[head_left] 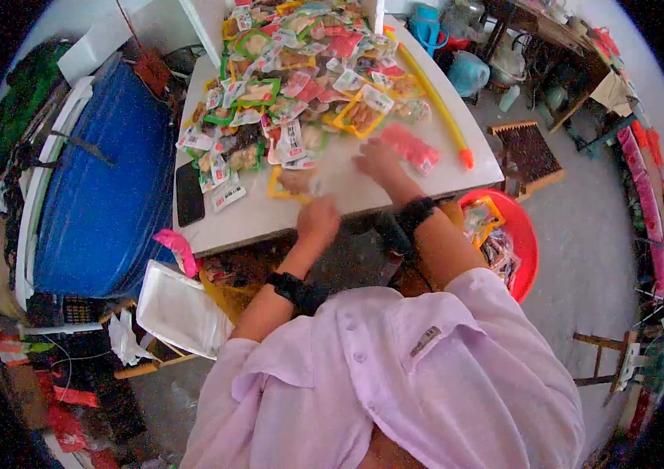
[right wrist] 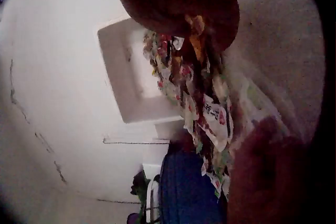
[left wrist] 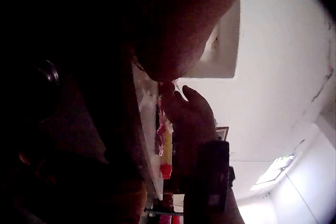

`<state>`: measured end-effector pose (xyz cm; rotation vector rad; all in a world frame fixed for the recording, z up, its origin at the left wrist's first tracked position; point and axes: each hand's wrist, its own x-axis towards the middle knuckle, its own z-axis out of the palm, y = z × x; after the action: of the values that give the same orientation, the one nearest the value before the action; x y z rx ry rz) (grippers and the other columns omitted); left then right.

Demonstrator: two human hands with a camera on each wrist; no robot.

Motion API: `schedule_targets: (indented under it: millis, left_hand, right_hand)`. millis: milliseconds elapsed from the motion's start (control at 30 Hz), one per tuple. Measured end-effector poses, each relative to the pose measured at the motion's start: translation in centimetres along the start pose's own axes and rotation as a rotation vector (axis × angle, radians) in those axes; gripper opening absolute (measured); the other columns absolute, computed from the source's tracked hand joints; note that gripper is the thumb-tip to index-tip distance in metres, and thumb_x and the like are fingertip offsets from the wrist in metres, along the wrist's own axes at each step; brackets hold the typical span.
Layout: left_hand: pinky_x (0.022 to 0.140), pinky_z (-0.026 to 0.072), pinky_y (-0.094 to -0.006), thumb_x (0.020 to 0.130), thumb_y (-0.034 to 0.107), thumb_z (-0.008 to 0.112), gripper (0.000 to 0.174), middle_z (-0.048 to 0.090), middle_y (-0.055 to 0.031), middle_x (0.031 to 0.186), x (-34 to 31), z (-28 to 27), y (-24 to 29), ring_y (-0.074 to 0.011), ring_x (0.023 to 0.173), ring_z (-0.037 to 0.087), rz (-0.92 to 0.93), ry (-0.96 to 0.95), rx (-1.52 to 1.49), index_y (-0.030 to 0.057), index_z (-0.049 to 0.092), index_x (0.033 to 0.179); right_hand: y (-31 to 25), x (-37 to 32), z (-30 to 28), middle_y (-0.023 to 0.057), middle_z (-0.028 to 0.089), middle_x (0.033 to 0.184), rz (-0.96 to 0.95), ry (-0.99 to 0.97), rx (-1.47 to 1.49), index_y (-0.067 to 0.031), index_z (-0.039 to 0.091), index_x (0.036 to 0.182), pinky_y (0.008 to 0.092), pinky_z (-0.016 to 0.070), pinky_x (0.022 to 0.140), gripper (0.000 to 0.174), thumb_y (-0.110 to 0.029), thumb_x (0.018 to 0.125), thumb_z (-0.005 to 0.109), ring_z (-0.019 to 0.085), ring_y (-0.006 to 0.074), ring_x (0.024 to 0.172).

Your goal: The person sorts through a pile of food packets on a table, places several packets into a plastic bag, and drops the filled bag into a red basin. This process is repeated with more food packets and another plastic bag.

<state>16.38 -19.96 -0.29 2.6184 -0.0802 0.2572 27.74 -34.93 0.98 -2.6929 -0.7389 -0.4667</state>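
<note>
Blurred in the head view, my left hand (head_left: 318, 221) pinches the edge of a yellow-edged packet (head_left: 276, 184) above the table's near part. The right wrist view shows this left hand (right wrist: 268, 171) beside a smeared, see-through packet (right wrist: 257, 98). My right hand (head_left: 379, 160) is over the tabletop, just left of a pink-red packet (head_left: 410, 148), its fingers loosely bent with nothing seen in them. In the left wrist view, the right hand (left wrist: 191, 113) has thumb and fingers apart. A heap of colourful packets (head_left: 301, 82) covers the table's far part.
A black phone (head_left: 190, 194) lies at the white table's (head_left: 250, 223) left edge, a yellow tube (head_left: 433, 94) along the right. A red basin (head_left: 530, 248) with packets stands below right. At lower left is a white foam tray (head_left: 183, 309), near a large blue tub (head_left: 109, 184).
</note>
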Motion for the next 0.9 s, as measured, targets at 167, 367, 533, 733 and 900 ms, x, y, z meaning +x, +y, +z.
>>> schedule_targets:
  millis: [167, 367, 533, 733, 900]
  left_hand:
    - [0.061, 0.0379, -0.0419, 0.067, 0.013, 0.043, 0.014, 0.051, -0.0156, 0.075, -0.2, 0.0, -0.3, -0.0329, 0.073, 0.048, 0.056, 0.069, -0.098, 0.0047, 0.050, 0.075]
    - [0.064, 0.0389, -0.0397, 0.064, 0.017, 0.048, 0.021, 0.052, -0.0143, 0.078, -0.3, -0.7, -0.3, -0.0315, 0.073, 0.049, 0.018, 0.005, -0.218, 0.0047, 0.050, 0.082]
    - [0.071, 0.0376, -0.0386, 0.065, 0.021, 0.054, 0.036, 0.051, -0.0129, 0.086, 0.5, -2.8, 0.8, -0.0291, 0.080, 0.048, 0.171, 0.289, 0.017, 0.0078, 0.047, 0.098]
    - [0.064, 0.0381, -0.0372, 0.063, 0.013, 0.052, 0.036, 0.050, -0.0094, 0.085, 1.7, -7.8, 6.3, -0.0254, 0.075, 0.048, 0.560, 0.373, 0.280, 0.0065, 0.047, 0.098]
    - [0.053, 0.0379, -0.0366, 0.066, 0.008, 0.042, 0.025, 0.051, -0.0109, 0.075, 1.1, -4.7, 4.4, -0.0266, 0.064, 0.048, 0.657, 0.387, -0.023, 0.0038, 0.048, 0.091]
  right_hand:
    - [1.9, 3.2, 1.3, 0.0125, 0.054, 0.070, 0.212, -0.088, 0.148, -0.0042, 0.054, 0.067, 0.0365, 0.0393, 0.053, 0.017, -0.020, 0.068, 0.050, 0.051, 0.0236, 0.066]
    - [2.5, 3.4, 2.2, 0.0129, 0.055, 0.064, 0.301, -0.108, 0.313, -0.0031, 0.054, 0.063, 0.0349, 0.0392, 0.044, 0.013, -0.014, 0.068, 0.048, 0.052, 0.0223, 0.052]
    - [3.1, 0.4, 3.3, 0.0138, 0.054, 0.063, -0.123, -0.068, -0.193, -0.0027, 0.052, 0.056, 0.0392, 0.0389, 0.049, 0.010, -0.011, 0.060, 0.050, 0.050, 0.0315, 0.057]
    - [-3.6, -5.9, -4.1, 0.0100, 0.050, 0.062, 0.293, -0.177, 1.100, -0.0021, 0.050, 0.067, 0.0302, 0.0389, 0.047, 0.007, -0.008, 0.062, 0.051, 0.048, 0.0215, 0.055]
    - [-6.0, -6.7, -9.4, 0.0037, 0.049, 0.067, 0.518, -0.288, 1.396, -0.0013, 0.047, 0.081, 0.0229, 0.0385, 0.049, 0.015, -0.010, 0.070, 0.051, 0.046, 0.0127, 0.058]
